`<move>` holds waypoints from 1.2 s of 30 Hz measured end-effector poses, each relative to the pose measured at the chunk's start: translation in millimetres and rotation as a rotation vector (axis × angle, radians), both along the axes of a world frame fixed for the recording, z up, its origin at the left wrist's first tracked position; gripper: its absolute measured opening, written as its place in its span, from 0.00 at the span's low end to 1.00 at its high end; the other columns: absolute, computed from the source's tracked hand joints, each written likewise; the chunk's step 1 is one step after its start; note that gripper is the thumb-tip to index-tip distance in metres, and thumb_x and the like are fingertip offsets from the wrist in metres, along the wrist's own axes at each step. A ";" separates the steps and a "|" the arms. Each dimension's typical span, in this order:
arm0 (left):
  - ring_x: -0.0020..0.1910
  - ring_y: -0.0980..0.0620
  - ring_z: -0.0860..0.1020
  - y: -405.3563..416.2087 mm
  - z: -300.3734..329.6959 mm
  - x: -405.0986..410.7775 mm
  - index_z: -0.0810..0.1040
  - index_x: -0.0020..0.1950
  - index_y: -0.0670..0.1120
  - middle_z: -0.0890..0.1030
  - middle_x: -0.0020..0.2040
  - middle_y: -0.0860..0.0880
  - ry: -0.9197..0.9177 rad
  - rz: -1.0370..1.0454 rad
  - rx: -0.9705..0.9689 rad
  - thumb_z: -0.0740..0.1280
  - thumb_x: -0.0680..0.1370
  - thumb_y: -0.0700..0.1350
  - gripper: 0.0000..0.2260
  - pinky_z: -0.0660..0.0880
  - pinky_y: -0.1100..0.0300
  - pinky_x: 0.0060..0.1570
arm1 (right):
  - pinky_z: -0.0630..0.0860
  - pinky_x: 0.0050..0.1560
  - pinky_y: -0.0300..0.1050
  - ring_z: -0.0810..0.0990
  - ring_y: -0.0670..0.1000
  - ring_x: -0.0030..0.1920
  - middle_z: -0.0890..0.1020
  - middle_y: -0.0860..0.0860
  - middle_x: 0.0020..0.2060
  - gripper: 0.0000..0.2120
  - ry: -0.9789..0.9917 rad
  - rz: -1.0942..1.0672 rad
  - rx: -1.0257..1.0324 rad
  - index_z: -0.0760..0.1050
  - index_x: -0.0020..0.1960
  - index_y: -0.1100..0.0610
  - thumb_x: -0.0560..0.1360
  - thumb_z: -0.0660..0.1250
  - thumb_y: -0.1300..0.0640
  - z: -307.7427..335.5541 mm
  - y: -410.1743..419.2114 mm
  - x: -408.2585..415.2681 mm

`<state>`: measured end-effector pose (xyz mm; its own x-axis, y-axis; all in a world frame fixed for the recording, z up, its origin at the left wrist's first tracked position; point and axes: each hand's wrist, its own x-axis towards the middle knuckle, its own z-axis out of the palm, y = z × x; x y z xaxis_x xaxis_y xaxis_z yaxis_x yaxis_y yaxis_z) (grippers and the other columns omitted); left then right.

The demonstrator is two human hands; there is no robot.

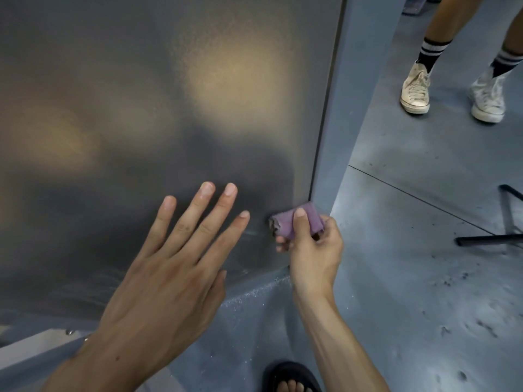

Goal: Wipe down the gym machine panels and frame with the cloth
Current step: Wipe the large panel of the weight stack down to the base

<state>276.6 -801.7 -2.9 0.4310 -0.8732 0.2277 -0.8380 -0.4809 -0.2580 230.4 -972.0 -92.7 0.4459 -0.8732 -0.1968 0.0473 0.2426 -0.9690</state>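
Note:
A dark grey matte machine panel (158, 108) fills the left and centre, with blurred light reflections on it. My right hand (314, 250) grips a folded purple cloth (291, 222) and holds it against the panel's lower right corner, beside the grey frame edge (336, 131). My left hand (169, 267) is spread with straight fingers over the lower panel, just left of the cloth; whether it touches the surface I cannot tell.
Another person's legs in striped socks and white sneakers (416, 89) stand on the grey floor (424, 278) at the upper right. A black metal stand leg (492, 239) lies at the right edge. My foot in a black sandal (291, 377) is at the bottom.

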 end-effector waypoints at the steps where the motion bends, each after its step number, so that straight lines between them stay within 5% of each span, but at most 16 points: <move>1: 0.83 0.42 0.52 -0.2 -0.3 0.0 0.66 0.81 0.44 0.55 0.84 0.43 0.000 -0.001 0.000 0.67 0.73 0.46 0.35 0.52 0.37 0.79 | 0.80 0.32 0.49 0.80 0.50 0.26 0.83 0.53 0.29 0.08 -0.031 0.001 -0.037 0.73 0.48 0.58 0.82 0.67 0.54 7.8 -0.4 0.2; 5: 0.83 0.42 0.53 0.2 -1.7 -0.4 0.67 0.80 0.44 0.56 0.84 0.43 0.006 0.000 -0.009 0.67 0.73 0.46 0.35 0.51 0.38 0.80 | 0.78 0.29 0.47 0.80 0.53 0.28 0.82 0.57 0.33 0.08 -0.024 -0.020 -0.037 0.75 0.47 0.58 0.82 0.68 0.54 -3.7 -0.9 -0.4; 12: 0.83 0.42 0.52 1.0 -2.0 0.7 0.66 0.81 0.44 0.55 0.84 0.43 0.004 -0.004 0.004 0.66 0.74 0.46 0.34 0.52 0.36 0.79 | 0.83 0.41 0.58 0.84 0.62 0.39 0.83 0.56 0.37 0.13 0.238 0.017 0.082 0.74 0.43 0.53 0.74 0.69 0.43 -62.6 5.0 -1.9; 16: 0.83 0.42 0.52 0.2 -1.4 0.2 0.67 0.80 0.44 0.55 0.84 0.43 0.004 -0.004 -0.007 0.67 0.73 0.46 0.34 0.52 0.37 0.79 | 0.80 0.33 0.47 0.81 0.49 0.28 0.82 0.50 0.29 0.09 0.131 0.011 0.070 0.74 0.45 0.58 0.81 0.68 0.55 -29.7 -1.1 -1.8; 21: 0.83 0.42 0.52 0.4 -1.9 -0.4 0.67 0.80 0.44 0.55 0.84 0.43 0.005 -0.005 -0.003 0.67 0.73 0.46 0.34 0.52 0.37 0.79 | 0.79 0.31 0.46 0.81 0.52 0.28 0.84 0.59 0.34 0.06 -0.016 0.009 -0.030 0.75 0.50 0.59 0.82 0.67 0.57 -3.7 -4.9 -4.5; 29: 0.83 0.41 0.52 0.2 -3.3 -0.1 0.67 0.80 0.44 0.56 0.84 0.43 0.001 -0.006 -0.010 0.67 0.73 0.46 0.34 0.52 0.36 0.79 | 0.84 0.42 0.60 0.85 0.63 0.42 0.84 0.56 0.38 0.07 0.339 0.041 0.156 0.76 0.43 0.57 0.78 0.70 0.57 -96.8 -3.3 -3.7; 36: 0.83 0.42 0.52 -0.7 -2.8 0.1 0.67 0.80 0.44 0.56 0.84 0.43 0.004 -0.004 -0.017 0.67 0.73 0.46 0.34 0.50 0.38 0.80 | 0.79 0.44 0.53 0.83 0.47 0.31 0.84 0.49 0.31 0.08 0.160 0.040 0.079 0.75 0.44 0.58 0.81 0.67 0.56 -44.1 -1.8 -7.5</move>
<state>276.6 -802.4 -5.7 0.4285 -0.8708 0.2411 -0.8409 -0.4819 -0.2462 222.9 -973.9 -136.7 0.4377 -0.8342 -0.3356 -0.1174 0.3170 -0.9411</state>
